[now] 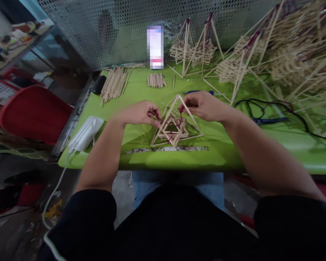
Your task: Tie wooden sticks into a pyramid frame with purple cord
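In front of me on the green table [136, 137] stands a pyramid frame [191, 115] of thin wooden sticks, with a star-shaped stack of sticks [180, 135] inside it. Purple string [180, 117] runs from the stack to both sides. My left hand [145, 113], closed, pinches one string end at the frame's left side. At the upper right of the frame, close to its peak, my right hand [197, 105] has its fingers closed on another length of the purple string. Its fingertips are partly hidden behind a stick.
Bundles of long sticks [115, 85] and short sticks [156, 80] lie behind. A bright phone [155, 47] leans on the perforated panel. Finished stick pyramids [203, 45] crowd the back right. A black cable [299, 116] and white power strip [86, 133] lie either side.
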A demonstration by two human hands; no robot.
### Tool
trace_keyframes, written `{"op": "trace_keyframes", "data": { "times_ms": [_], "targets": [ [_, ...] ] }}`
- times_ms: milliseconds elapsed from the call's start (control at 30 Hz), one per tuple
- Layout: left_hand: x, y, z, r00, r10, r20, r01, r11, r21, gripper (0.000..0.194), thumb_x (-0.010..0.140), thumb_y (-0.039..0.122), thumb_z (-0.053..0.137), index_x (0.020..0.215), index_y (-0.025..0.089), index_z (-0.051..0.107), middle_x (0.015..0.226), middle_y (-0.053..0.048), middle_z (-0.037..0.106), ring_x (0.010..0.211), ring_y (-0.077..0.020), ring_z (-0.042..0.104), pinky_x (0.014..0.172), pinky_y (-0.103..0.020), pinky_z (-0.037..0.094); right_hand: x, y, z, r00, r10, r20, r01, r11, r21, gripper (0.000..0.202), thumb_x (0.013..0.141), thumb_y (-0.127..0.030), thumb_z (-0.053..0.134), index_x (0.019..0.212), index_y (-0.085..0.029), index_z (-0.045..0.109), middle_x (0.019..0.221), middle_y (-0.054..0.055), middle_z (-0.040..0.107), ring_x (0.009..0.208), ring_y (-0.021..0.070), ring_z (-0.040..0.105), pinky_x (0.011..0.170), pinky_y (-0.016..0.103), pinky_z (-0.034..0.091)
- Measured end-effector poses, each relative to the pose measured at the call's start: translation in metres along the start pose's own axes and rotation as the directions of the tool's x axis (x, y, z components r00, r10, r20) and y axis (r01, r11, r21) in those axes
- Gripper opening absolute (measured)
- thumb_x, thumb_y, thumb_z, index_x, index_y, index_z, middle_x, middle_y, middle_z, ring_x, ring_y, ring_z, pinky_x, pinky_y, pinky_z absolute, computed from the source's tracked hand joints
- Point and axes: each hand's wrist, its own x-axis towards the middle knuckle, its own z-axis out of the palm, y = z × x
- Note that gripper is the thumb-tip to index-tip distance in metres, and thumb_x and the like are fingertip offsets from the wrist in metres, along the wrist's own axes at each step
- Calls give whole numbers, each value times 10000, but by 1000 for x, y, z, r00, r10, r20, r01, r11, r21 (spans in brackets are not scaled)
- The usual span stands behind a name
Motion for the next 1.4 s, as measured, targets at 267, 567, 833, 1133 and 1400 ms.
{"op": "trace_keyframes", "data": {
  "times_ms": [267,567,833,1133,1400],
  "targets": [
    [-6,9,-5,998,23,-59,-16,994,110,301,966,550,951,983,252,912,832,-34,776,730,-192,630,746,-379,401,0,-4,-2,973,-77,218,69,997,41,231,996,-476,885,1083,-275,958,1169,82,950,1066,329,864,994,451,652],
    [-8,17,-6,976,55,-212,-17,984,176,274,1073,483,870,964,232,850,835,-19,769,749,-183,593,780,-377,403,1,-1,-2,980,-30,197,44,997,-69,181,1003,-419,884,1042,-263,966,1015,65,940,914,305,828,850,412,612],
    [1,13,8,939,79,-333,-61,996,64,267,1084,436,881,945,229,783,859,-23,727,765,-177,599,764,-373,428,4,15,9,983,-123,135,131,990,-54,267,1016,-465,834,1154,-272,956,1131,97,955,1013,339,863,941,460,660],
    [8,14,19,900,40,-434,-97,989,-110,389,1118,582,867,945,251,759,861,-39,676,810,-207,586,802,-398,459,6,10,13,974,-168,154,185,977,-106,251,1053,-544,833,976,-313,898,1079,107,919,1007,337,819,1015,513,669],
    [13,8,24,872,91,-481,-217,953,-212,288,1138,394,889,931,217,795,875,-28,726,755,-153,592,778,-355,479,2,1,6,962,-190,198,199,980,-24,211,1083,-473,859,1092,-285,954,1157,95,939,1048,313,851,983,444,685]
  ]
}}
